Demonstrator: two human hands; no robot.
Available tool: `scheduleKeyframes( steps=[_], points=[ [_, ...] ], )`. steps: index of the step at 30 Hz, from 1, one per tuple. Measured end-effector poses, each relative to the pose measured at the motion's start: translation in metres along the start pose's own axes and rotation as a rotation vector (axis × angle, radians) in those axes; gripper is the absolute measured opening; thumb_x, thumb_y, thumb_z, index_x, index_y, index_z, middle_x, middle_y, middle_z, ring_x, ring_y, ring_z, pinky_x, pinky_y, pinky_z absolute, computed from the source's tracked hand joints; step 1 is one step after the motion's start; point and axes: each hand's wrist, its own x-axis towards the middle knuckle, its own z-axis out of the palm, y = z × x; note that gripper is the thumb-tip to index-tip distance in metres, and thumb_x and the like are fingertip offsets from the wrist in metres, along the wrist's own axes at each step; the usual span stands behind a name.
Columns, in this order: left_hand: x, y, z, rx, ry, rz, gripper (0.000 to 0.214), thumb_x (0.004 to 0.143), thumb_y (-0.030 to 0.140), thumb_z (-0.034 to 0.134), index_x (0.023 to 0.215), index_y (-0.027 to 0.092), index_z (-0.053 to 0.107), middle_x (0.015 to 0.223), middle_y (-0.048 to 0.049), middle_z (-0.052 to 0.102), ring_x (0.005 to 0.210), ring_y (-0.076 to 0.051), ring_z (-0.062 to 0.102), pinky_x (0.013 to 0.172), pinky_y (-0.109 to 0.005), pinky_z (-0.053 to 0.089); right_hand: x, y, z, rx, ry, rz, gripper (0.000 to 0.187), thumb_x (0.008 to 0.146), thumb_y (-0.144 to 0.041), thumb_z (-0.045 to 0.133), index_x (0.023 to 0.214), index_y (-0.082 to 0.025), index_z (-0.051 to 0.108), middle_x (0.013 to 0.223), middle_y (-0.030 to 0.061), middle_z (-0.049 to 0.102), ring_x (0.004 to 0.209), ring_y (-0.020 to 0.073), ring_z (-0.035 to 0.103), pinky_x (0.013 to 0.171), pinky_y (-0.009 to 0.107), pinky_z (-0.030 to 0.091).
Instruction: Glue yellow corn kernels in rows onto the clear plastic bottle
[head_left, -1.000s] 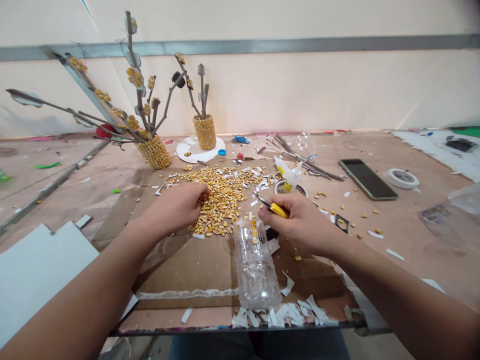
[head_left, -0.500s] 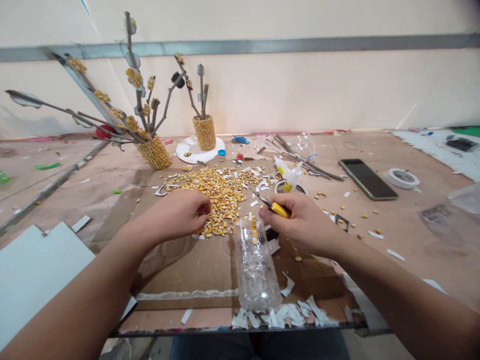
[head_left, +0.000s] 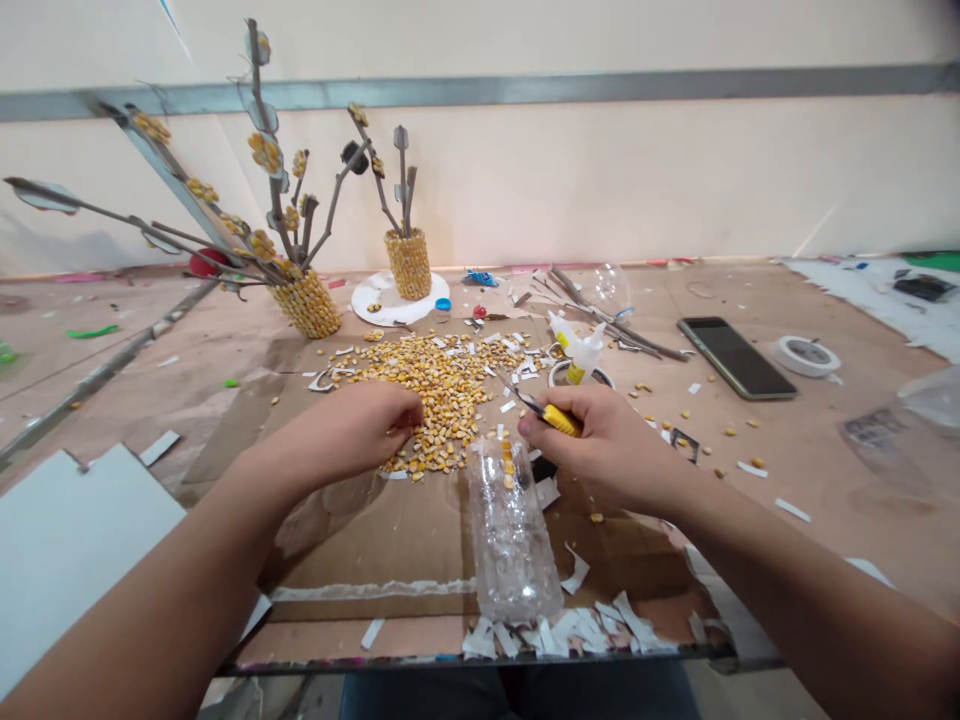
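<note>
My right hand (head_left: pixel 600 435) is closed around a yellow and black utility knife (head_left: pixel 559 419), its thin blade pointing up and left over the cardboard. Just below that hand lies a clear plastic bottle (head_left: pixel 514 550) on its side, with a short row of corn kernels (head_left: pixel 508 465) stuck on near its far end. At the left edge of a loose pile of corn kernels (head_left: pixel 450 395), my left hand (head_left: pixel 364 425) has its fingers curled together. Whatever is between those fingertips is hidden.
Two corn-covered pots (head_left: pixel 307 305) (head_left: pixel 409 265) with twigs stand behind. White glue bottles (head_left: pixel 577 348) lean near a tape roll. Farther right are a phone (head_left: pixel 735 357) and white tape (head_left: pixel 806 355). Paper scraps (head_left: pixel 570 630) litter the front edge; white board (head_left: pixel 82 550) lies left.
Almost nothing differs. My left fingers shift very slightly at the kernel pile, while my right hand, the knife and the plastic bottle stay in place.
</note>
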Motion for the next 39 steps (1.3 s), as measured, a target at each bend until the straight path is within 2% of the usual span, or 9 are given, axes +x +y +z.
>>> scheduleKeyframes(
  steps=[4,7,11,16,20,23,26,33,39],
  points=[
    [-0.001,-0.009,0.000,-0.005,0.038,-0.026,0.025,0.084,0.008,0.053,0.093,0.022,0.072,0.094,-0.0048,0.078,0.086,-0.023,0.069,0.075,-0.033,0.046,0.000,-0.002,0.000,0.009,-0.001,0.001,0.038,0.096,-0.047,0.060,0.069,-0.023,0.046,0.065,-0.0055,0.040,0.062,0.0129,0.039,0.061,0.033,0.029],
    [-0.003,-0.012,-0.002,0.010,0.054,-0.050,0.021,0.084,0.012,0.055,0.091,0.023,0.071,0.093,-0.0041,0.077,0.083,-0.024,0.069,0.071,-0.033,0.044,-0.001,-0.003,0.000,0.008,-0.004,0.005,0.038,0.095,-0.047,0.059,0.069,-0.023,0.045,0.063,-0.0058,0.039,0.060,0.0128,0.038,0.060,0.033,0.028],
    [-0.008,-0.013,-0.004,0.013,0.003,-0.084,0.013,0.081,0.014,0.058,0.083,0.024,0.067,0.083,-0.0019,0.074,0.075,-0.023,0.066,0.065,-0.032,0.041,-0.001,-0.002,0.000,-0.011,0.001,0.004,0.038,0.096,-0.047,0.059,0.069,-0.023,0.046,0.064,-0.0057,0.040,0.061,0.0130,0.039,0.060,0.033,0.029],
    [-0.011,-0.007,-0.014,0.000,-0.045,-0.122,0.015,0.078,0.011,0.058,0.082,0.023,0.066,0.082,-0.0020,0.074,0.075,-0.023,0.067,0.066,-0.031,0.043,-0.001,-0.001,0.000,-0.008,-0.003,0.005,0.038,0.096,-0.048,0.059,0.070,-0.023,0.048,0.064,-0.0057,0.042,0.062,0.0133,0.041,0.060,0.033,0.030],
    [-0.010,-0.002,-0.015,0.029,-0.027,-0.142,0.013,0.084,0.017,0.057,0.080,0.023,0.067,0.081,-0.0036,0.075,0.074,-0.023,0.067,0.065,-0.031,0.042,-0.001,-0.001,0.000,-0.009,-0.006,-0.003,0.038,0.096,-0.047,0.059,0.069,-0.023,0.048,0.064,-0.0057,0.041,0.061,0.0132,0.039,0.060,0.033,0.029],
    [-0.005,0.000,-0.009,0.075,0.036,-0.137,0.019,0.089,0.022,0.054,0.077,0.024,0.068,0.081,-0.0059,0.076,0.073,-0.025,0.067,0.064,-0.033,0.039,-0.001,-0.001,0.000,-0.005,0.002,-0.024,0.038,0.097,-0.045,0.060,0.069,-0.023,0.048,0.065,-0.0050,0.042,0.063,0.0136,0.039,0.061,0.033,0.030],
    [0.000,0.005,-0.003,0.095,0.037,-0.110,0.026,0.092,0.026,0.054,0.074,0.023,0.071,0.082,-0.0089,0.078,0.073,-0.025,0.067,0.064,-0.034,0.039,-0.001,-0.001,0.000,-0.003,0.006,-0.035,0.039,0.098,-0.044,0.061,0.068,-0.023,0.047,0.066,-0.0046,0.042,0.064,0.0139,0.039,0.061,0.033,0.030],
    [0.005,0.024,-0.001,0.206,0.057,-0.175,0.039,0.098,0.041,0.057,0.072,0.020,0.077,0.077,-0.0117,0.078,0.066,-0.026,0.065,0.062,-0.034,0.035,0.000,-0.002,0.001,0.002,0.005,-0.029,0.038,0.098,-0.045,0.061,0.070,-0.023,0.050,0.067,-0.0048,0.042,0.064,0.0137,0.041,0.061,0.032,0.032],
    [0.007,0.024,0.001,0.119,0.092,-0.227,0.030,0.093,0.025,0.057,0.068,0.019,0.073,0.074,-0.0101,0.075,0.063,-0.023,0.059,0.061,-0.034,0.032,0.001,-0.001,0.002,-0.003,0.004,-0.016,0.038,0.097,-0.047,0.060,0.070,-0.023,0.049,0.066,-0.0055,0.041,0.063,0.0131,0.040,0.060,0.031,0.031]
  ],
)
